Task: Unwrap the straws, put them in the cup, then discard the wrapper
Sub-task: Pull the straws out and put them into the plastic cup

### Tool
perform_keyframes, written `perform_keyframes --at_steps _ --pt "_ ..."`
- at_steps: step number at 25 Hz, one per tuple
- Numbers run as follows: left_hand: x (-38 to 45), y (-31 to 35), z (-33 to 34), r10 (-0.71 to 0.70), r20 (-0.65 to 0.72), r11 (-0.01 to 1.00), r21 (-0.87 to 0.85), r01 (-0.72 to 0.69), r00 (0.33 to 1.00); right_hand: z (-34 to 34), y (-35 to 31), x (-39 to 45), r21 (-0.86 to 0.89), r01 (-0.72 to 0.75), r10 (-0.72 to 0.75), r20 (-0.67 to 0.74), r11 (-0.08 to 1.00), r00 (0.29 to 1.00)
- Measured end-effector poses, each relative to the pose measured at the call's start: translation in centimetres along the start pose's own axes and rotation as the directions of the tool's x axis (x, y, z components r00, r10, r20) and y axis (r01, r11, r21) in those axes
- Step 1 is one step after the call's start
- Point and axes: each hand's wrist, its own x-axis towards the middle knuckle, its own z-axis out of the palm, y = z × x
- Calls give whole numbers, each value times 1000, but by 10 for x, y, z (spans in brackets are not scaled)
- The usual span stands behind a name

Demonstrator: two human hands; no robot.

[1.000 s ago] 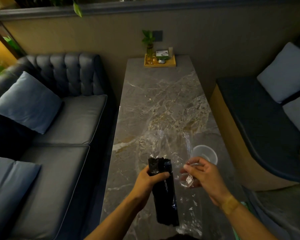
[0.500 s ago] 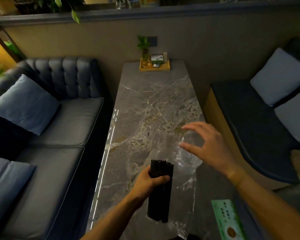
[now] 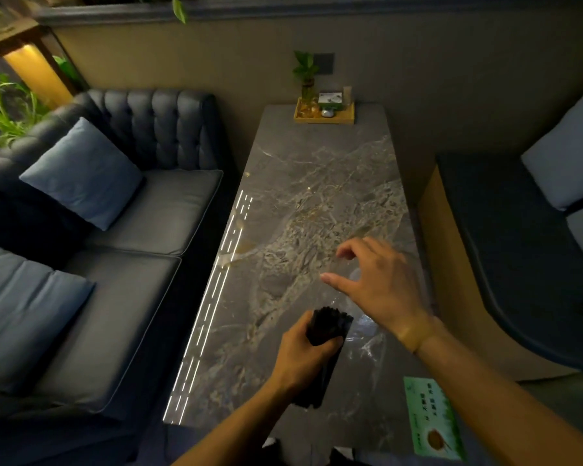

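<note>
- Straws (image 3: 329, 326): a black bundle held upright in the left hand (image 3: 305, 356), fingers wrapped tight round its middle, near the table's (image 3: 317, 183) near end. No film shows over the top ends, so the unwrapping looks done or close to it.
- Right hand (image 3: 376, 284): fingers spread wide and holding nothing, hovering over the table's right side, just far of the straws.
- Wrapper (image 3: 364, 331): faint clear film lying on the table just right of the straws, under the right wrist; not discarded.
- Cup (image 3: 357, 274): only a pale curved glint shows under the right palm. I judge that to be the clear cup, but cannot be sure.
- Left to do, by my reading: 2 steps, straws into the cup, then the wrapper thrown away.
</note>
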Motion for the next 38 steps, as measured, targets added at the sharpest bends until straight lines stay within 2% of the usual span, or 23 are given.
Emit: perform_keyframes --at_steps 5,12,16,20,23,26,31,38 --pt "-1 -7 -19 21 1 999 41 -21 1000 9 -7 -12 86 -42 36 72 995 997" --pt "-8 -12 -56 54 38 989 133 -59 998 26 -46 -8 109 -51 50 10 993 999" --pt "-8 -27 -77 7 92 997 80 -14 996 35 -67 -4 148 -127 128 5 981 992" --pt "-9 -55 -104 -90 200 994 84 75 976 33 -81 -2 268 -172 177 4 948 984" --pt "-14 -74 -122 -188 245 982 23 188 951 28 -90 -1 299 -187 204 -26 936 979" --pt "-20 -88 -140 -212 322 973 -19 230 923 25 -97 -2 337 -189 219 -52 922 974" --pt "-28 -112 -166 -295 287 929 -136 343 912 21 -103 -2 368 -212 260 -84 905 962" --pt "-22 -122 -184 -363 215 760 -495 421 907 13 -84 0 511 -267 353 -76 817 933"
